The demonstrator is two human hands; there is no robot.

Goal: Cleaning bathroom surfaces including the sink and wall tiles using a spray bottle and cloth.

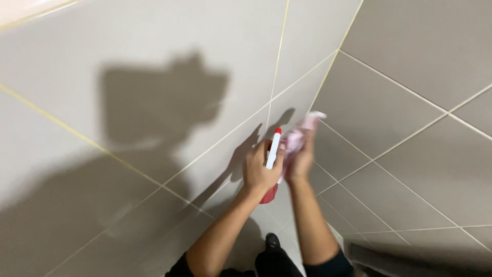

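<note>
A red-and-white spray bottle (272,154) is being gripped by the left hand (260,169), while a pink cloth (300,136) is being clutched by the right hand (301,159) against the grey tiled wall (389,118).

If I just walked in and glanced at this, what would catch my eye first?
Probably the two bare hands meeting at the centre, close to a corner of grey tiled wall. The left hand grips a spray bottle with a white and red nozzle, its red body showing below the fist; the right hand presses a pink cloth toward the tiles. To the left, a large dark shadow of the person falls across the wall.
</note>
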